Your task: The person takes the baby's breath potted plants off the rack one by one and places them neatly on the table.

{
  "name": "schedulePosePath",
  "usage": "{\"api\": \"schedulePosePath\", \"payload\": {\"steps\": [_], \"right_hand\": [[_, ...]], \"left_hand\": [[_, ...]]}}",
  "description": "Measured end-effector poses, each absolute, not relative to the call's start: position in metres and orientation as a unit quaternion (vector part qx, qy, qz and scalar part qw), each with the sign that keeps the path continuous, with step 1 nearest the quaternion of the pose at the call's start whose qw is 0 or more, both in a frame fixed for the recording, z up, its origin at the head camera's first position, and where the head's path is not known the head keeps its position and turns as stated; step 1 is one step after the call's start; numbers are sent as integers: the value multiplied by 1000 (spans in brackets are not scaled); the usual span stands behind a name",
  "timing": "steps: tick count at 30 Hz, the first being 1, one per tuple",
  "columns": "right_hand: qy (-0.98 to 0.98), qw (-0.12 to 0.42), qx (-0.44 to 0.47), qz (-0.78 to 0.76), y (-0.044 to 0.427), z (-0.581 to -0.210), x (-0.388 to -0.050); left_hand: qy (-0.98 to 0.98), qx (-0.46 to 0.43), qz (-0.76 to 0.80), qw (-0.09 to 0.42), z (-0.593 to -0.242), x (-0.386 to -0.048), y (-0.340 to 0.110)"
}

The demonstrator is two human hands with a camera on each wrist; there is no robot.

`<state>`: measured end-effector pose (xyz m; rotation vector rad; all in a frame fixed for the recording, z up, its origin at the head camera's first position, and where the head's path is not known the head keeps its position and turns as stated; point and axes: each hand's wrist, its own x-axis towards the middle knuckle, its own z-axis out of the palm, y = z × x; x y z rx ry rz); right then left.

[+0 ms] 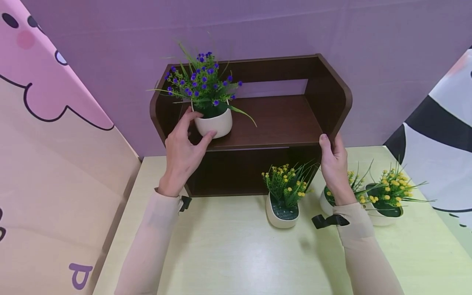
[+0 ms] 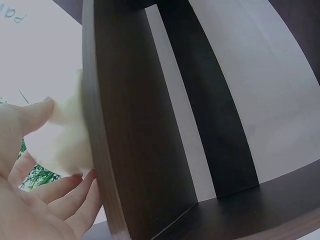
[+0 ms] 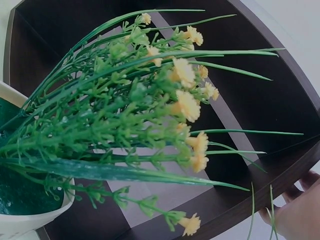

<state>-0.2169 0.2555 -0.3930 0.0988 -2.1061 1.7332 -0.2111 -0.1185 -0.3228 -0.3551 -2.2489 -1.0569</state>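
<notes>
A potted plant with small blue-purple flowers [image 1: 213, 121] sits at the left end of the upper board of a dark brown two-tier shelf [image 1: 278, 121]. Its white pot is gripped by my left hand [image 1: 181, 149], thumb at the front and fingers at the left side. In the left wrist view the pot [image 2: 62, 135] looks pale and blurred beside the shelf board. My right hand [image 1: 334, 168] holds the lower part of the shelf's right side panel, thumb on the front edge. The right wrist view shows only part of that hand [image 3: 300, 212].
A yellow-flowered plant in a white pot [image 1: 282, 213] stands before the shelf's lower opening. Two more yellow-flowered pots, one partly behind my right wrist and another [image 1: 385, 213] farther right, stand on the pale table [image 1: 236, 254]. A purple backdrop [image 1: 258, 24] hangs behind.
</notes>
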Motion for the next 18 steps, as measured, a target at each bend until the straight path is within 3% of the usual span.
{"api": "schedulePosePath", "payload": {"steps": [18], "right_hand": [[-759, 202, 30, 618, 255, -393, -217]], "left_hand": [[-852, -171, -389, 305, -326, -181, -129]]}}
